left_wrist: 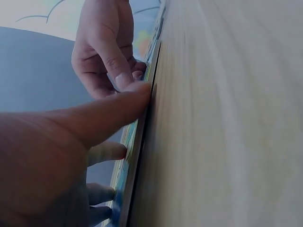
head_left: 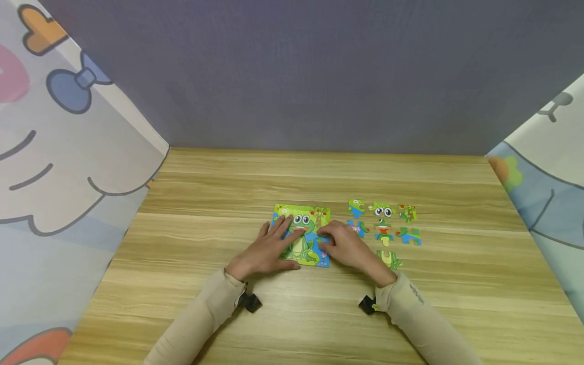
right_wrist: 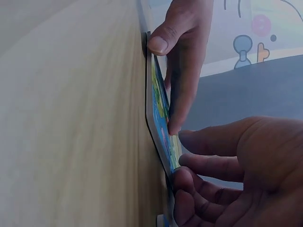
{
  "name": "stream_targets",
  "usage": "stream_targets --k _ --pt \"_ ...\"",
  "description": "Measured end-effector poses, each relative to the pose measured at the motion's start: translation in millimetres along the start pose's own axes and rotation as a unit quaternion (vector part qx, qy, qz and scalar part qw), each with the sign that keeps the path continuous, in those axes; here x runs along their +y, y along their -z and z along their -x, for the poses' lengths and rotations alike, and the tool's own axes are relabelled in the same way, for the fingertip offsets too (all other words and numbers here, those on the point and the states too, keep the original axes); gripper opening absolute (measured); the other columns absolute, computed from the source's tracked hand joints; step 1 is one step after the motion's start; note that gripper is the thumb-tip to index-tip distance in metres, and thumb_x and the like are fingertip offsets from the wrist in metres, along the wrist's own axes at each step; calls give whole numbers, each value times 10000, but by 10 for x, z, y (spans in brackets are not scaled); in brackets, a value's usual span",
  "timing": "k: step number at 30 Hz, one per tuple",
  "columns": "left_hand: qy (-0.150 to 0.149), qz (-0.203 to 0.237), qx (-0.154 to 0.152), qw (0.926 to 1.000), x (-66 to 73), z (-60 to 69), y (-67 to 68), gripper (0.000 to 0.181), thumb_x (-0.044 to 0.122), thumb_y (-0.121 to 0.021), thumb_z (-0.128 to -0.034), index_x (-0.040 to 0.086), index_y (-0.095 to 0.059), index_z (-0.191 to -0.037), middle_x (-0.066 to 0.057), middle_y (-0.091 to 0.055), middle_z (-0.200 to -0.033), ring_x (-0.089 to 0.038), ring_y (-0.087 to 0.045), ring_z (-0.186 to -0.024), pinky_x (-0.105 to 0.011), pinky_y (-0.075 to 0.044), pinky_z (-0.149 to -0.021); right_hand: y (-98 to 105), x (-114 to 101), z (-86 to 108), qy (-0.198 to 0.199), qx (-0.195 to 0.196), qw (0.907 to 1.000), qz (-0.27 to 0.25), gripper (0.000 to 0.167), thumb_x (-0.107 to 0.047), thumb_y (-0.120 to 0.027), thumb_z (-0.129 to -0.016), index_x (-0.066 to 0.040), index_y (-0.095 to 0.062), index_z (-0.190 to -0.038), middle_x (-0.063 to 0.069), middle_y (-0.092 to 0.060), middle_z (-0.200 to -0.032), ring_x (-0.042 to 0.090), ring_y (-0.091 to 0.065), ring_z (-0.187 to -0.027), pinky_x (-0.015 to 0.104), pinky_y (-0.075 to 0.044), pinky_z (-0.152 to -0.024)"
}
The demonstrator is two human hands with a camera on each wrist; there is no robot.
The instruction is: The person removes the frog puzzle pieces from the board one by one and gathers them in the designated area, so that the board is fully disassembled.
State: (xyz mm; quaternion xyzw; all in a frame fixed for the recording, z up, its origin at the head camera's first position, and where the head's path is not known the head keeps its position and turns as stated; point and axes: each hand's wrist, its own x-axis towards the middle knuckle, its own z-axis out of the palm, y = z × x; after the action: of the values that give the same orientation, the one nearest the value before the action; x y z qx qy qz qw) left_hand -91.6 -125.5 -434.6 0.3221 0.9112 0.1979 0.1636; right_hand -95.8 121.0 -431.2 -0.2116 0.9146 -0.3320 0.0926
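Note:
A square frog puzzle [head_left: 298, 246] in a thin tray lies flat on the wooden table. My left hand [head_left: 266, 251] spreads over its left half; straight fingers rest on the picture and the thumb [left_wrist: 113, 113] lies along the near edge. On the right edge, my right hand [head_left: 349, 248] has its fingers curled, thumb and fingertips [right_wrist: 182, 175] gripping at the puzzle. Whether they pinch one piece or the tray edge is hidden. Loose puzzle pieces lie right of that hand, among them one with eyes [head_left: 382, 210] and one with a red mouth [head_left: 382, 228].
More loose pieces, such as a tree piece [head_left: 407, 213], a blue-green one [head_left: 409, 236] and a belly piece [head_left: 389, 259], sit in rough rows. A grey panel [head_left: 328, 76] rises behind the table [head_left: 219, 177], with cartoon-printed panels [head_left: 59, 167] at both sides.

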Motion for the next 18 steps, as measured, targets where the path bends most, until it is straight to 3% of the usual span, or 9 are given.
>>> stream_targets --k 8,15,18 --pt "-29 -286 84 9996 -31 -3 -41 815 509 -657 -928 211 -291 -1592 -220 -121 -1682 -440 -140 -1557 -698 -144 -1198 -24 -21 46 -14 -96 9996 262 355 -216 -760 -891 -28 -704 -1186 96 -661 -1079 100 -498 -763 230 -432 -668" --pt "-79 -377 150 9991 -43 -1 -51 779 504 -629 -948 209 -300 -1589 -219 -142 -1679 -438 -155 -1554 -694 -161 -1196 -54 -60 56 -76 -140 9983 568 422 -269 -807 -848 -52 -710 -1196 86 -638 -1119 194 -621 -962 389 -551 -811" --pt "-65 -436 132 9989 -39 -7 -48 777 511 -618 -952 212 -293 -1592 -215 -132 -1682 -435 -146 -1557 -689 -159 -1200 -59 -68 56 -70 -111 9976 675 424 -267 -819 -838 -57 -712 -1191 82 -632 -1112 192 -626 -954 388 -562 -796"
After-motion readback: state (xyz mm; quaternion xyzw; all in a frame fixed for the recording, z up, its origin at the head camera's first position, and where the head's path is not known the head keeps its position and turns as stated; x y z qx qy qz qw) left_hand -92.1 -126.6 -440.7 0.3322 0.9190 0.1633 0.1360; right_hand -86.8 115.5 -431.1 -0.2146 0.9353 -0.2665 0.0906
